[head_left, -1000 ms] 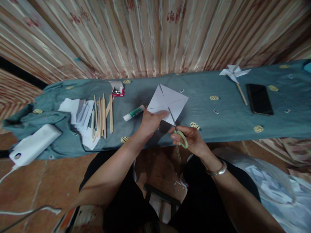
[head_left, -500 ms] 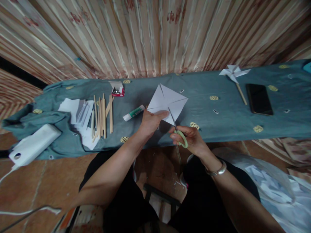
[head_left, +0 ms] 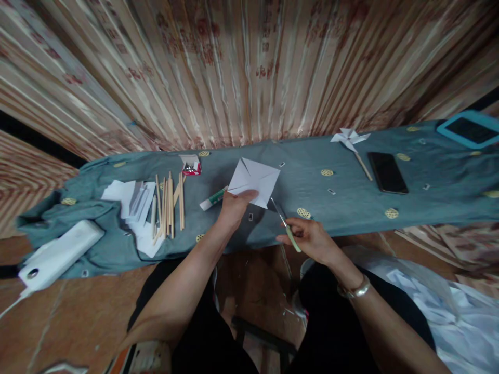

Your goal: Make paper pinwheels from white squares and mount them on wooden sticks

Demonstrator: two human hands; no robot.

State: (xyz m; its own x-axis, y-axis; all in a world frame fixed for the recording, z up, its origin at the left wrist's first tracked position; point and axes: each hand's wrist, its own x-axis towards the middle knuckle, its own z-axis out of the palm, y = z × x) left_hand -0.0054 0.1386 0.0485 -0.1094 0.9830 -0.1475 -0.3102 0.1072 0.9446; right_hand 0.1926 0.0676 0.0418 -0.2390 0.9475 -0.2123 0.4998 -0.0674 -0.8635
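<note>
My left hand [head_left: 234, 206] pinches the near edge of a white paper square [head_left: 254, 179] with cuts running in from its corners, held just above the blue-grey cloth [head_left: 312, 192]. My right hand [head_left: 307, 238] is closed round green-handled scissors [head_left: 284, 224]. The blades point up-left and sit just off the paper's right corner, not in it. A silver bangle circles my right wrist.
On the cloth: a glue stick [head_left: 213, 198], a bundle of wooden sticks [head_left: 170, 205], paper scraps [head_left: 132, 200], a small red box [head_left: 191, 166], a finished paper pinwheel [head_left: 350, 141], a black phone [head_left: 387, 172], a blue tablet [head_left: 470, 129]. A white box [head_left: 58, 253] lies far left. Striped curtain behind.
The scissors have come out of the paper and dropped back to the right. The view has tilted up and pulled back, so the tablet now shows at right.
</note>
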